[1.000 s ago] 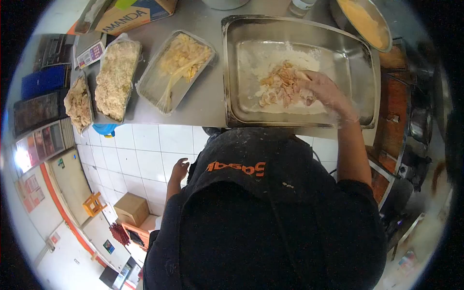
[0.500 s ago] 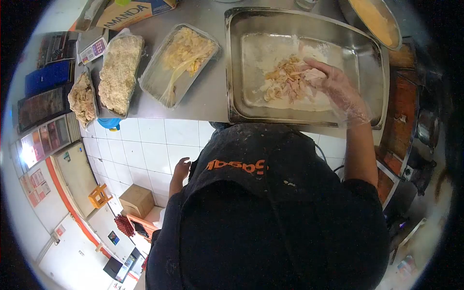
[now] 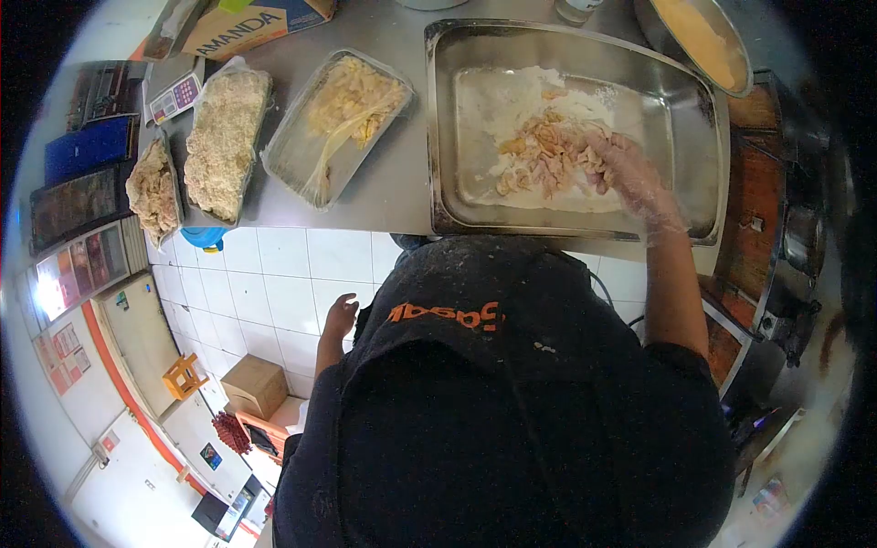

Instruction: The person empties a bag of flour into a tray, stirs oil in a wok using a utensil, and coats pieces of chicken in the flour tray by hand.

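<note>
A clear plastic glove covers my right hand [image 3: 632, 181], which reaches into a deep steel pan [image 3: 575, 226]. Its fingers are curled down on a heap of floury raw chicken pieces [image 3: 548, 151], gripping some at the heap's right side. White flour [image 3: 539, 80] lies under and around the heap on the pan's floor. My bare left hand [image 3: 341, 315] hangs by my side below the counter, fingers apart, holding nothing. Left of the pan, a clear plastic tub [image 3: 297, 178] contains more wet, yellowish pieces and a crumpled strip of plastic.
Two trays of flour-coated pieces [image 3: 224, 146] [image 3: 153, 194] stand at the counter's left, beside a scale [image 3: 175, 97]. Behind them is a cardboard box [image 3: 260, 27]. A bowl of orange-yellow powder [image 3: 703, 41] overlaps the pan's far right corner. A glass container [image 3: 575, 9] stands behind the pan.
My right hand has lowered onto the heap, its raised fingers now curling down among the pieces. A small piece now shows apart behind the heap. My left hand stays at my side.
</note>
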Demonstrator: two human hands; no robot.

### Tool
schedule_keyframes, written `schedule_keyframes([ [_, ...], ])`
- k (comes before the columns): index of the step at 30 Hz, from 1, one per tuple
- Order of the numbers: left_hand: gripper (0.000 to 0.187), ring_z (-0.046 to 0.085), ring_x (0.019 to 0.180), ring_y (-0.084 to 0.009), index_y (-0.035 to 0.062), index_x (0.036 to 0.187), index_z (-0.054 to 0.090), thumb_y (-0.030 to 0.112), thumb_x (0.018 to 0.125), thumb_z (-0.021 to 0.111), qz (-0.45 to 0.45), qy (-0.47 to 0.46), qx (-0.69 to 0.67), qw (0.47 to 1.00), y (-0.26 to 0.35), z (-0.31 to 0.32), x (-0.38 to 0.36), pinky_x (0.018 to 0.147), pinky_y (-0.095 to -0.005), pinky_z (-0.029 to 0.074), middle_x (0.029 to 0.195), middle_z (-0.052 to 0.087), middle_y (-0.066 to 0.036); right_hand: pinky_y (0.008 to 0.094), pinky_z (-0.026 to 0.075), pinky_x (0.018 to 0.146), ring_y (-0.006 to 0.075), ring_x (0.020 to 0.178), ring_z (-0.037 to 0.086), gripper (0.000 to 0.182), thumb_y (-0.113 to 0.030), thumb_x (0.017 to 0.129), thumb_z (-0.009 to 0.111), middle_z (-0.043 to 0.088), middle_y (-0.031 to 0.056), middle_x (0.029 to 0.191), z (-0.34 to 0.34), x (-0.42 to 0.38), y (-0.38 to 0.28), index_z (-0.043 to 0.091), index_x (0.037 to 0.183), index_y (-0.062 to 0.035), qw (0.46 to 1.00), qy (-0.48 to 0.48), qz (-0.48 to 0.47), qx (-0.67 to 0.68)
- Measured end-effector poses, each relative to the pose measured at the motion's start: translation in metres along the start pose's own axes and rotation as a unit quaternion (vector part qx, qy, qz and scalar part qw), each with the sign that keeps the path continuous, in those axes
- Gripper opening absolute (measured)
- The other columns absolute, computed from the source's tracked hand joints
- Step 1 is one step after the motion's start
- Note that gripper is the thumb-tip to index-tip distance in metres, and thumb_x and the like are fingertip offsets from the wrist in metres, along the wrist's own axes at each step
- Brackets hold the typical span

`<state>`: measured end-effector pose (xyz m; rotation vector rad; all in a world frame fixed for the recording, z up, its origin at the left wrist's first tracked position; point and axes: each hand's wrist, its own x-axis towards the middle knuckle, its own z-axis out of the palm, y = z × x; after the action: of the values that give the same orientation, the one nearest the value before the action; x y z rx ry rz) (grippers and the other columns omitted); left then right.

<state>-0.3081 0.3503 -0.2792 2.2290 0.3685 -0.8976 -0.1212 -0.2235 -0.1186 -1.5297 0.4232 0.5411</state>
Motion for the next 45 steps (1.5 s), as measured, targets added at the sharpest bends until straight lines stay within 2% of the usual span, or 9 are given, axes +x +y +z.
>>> schedule_keyframes([
  [3,0.035,0.06,0.069,-0.0206,0.0063,0.118,0.052,0.021,0.087,0.057,-0.031,-0.013,-0.152,0.988,-0.049,0.013,0.005,0.065,-0.0326,0.049,0.086,0.062,-0.015,0.024,0.038,0.048,0.0095,0.054,0.047,0.036,-0.039,0.088,0.054,0.055,0.0018,0.068,0.003,-0.004,-0.005,0.061,0.092,-0.0043,1.0,-0.007,-0.001,-0.017],
  [8,0.034,0.061,0.07,-0.0221,0.0067,0.118,0.053,0.021,0.087,0.057,-0.074,-0.018,-0.082,0.994,-0.081,0.017,0.01,0.064,-0.0341,0.05,0.086,0.063,-0.015,0.0254,0.038,0.045,0.0104,0.051,0.046,0.038,-0.041,0.087,0.052,0.051,0.0019,0.065,0.005,-0.006,-0.015,0.062,0.088,-0.0048,0.998,-0.015,0.056,0.035],
  [14,0.034,0.061,0.068,-0.0209,0.0081,0.118,0.054,0.021,0.087,0.057,-0.049,0.004,-0.092,0.995,-0.064,0.02,0.006,0.063,-0.0339,0.049,0.086,0.063,-0.014,0.0244,0.036,0.041,0.01,0.05,0.045,0.033,-0.037,0.087,0.052,0.051,0.0015,0.068,-0.003,0.001,-0.009,0.06,0.083,-0.0052,0.995,-0.028,0.009,-0.093],
  [17,0.035,0.06,0.069,-0.0198,0.0085,0.119,0.054,0.022,0.086,0.057,-0.06,0.013,-0.107,0.992,-0.029,0.015,0.001,0.062,-0.0333,0.049,0.087,0.062,-0.014,0.024,0.041,0.047,0.0108,0.056,0.05,0.027,-0.03,0.086,0.057,0.055,0.0021,0.075,-0.003,0.005,-0.003,0.062,0.091,-0.0042,0.997,0.001,0.051,-0.063],
  [19,0.037,0.06,0.07,-0.0196,0.0084,0.119,0.053,0.022,0.086,0.057,-0.045,0.009,-0.063,0.997,-0.023,0.013,0.006,0.062,-0.033,0.048,0.088,0.062,-0.013,0.0223,0.043,0.056,0.0085,0.064,0.051,0.03,-0.024,0.086,0.057,0.057,0.0019,0.081,0.0,0.005,0.002,0.058,0.106,-0.0012,0.995,-0.032,-0.069,0.056],
  [22,0.037,0.061,0.076,-0.0218,0.0091,0.12,0.053,0.023,0.086,0.057,-0.063,-0.006,-0.077,0.995,-0.024,0.017,0.004,0.065,-0.0335,0.049,0.093,0.062,-0.015,0.0221,0.043,0.062,0.0088,0.066,0.051,0.032,-0.018,0.086,0.059,0.056,0.0012,0.08,0.001,0.006,0.0,0.056,0.112,0.0001,0.997,-0.018,-0.076,0.014],
  [29,0.038,0.061,0.086,-0.0252,0.0091,0.12,0.053,0.024,0.086,0.056,-0.08,-0.012,-0.059,0.995,-0.06,0.02,0.009,0.073,-0.0342,0.049,0.099,0.063,-0.018,0.023,0.047,0.062,0.0116,0.07,0.057,0.032,-0.018,0.087,0.06,0.06,0.0028,0.084,-0.016,0.016,0.015,0.056,0.114,-0.0008,0.996,-0.049,-0.028,0.076],
  [37,0.034,0.06,0.08,-0.0209,0.0086,0.119,0.053,0.02,0.087,0.056,-0.078,-0.013,-0.136,0.988,-0.047,0.021,0.0,0.07,-0.0316,0.048,0.095,0.063,-0.016,0.0244,0.049,0.06,0.0103,0.069,0.057,0.033,-0.012,0.083,0.06,0.061,0.0036,0.082,-0.01,0.014,0.008,0.055,0.113,0.0006,0.996,-0.04,-0.081,-0.012],
  [45,0.035,0.059,0.08,-0.021,0.0087,0.119,0.053,0.02,0.086,0.057,-0.083,0.001,-0.166,0.983,-0.053,0.028,0.0,0.07,-0.0317,0.047,0.093,0.063,-0.015,0.0244,0.049,0.061,0.0114,0.073,0.058,0.036,-0.03,0.088,0.058,0.062,0.0045,0.086,-0.007,0.014,0.005,0.056,0.108,-0.0005,0.994,0.024,-0.037,0.101],
])
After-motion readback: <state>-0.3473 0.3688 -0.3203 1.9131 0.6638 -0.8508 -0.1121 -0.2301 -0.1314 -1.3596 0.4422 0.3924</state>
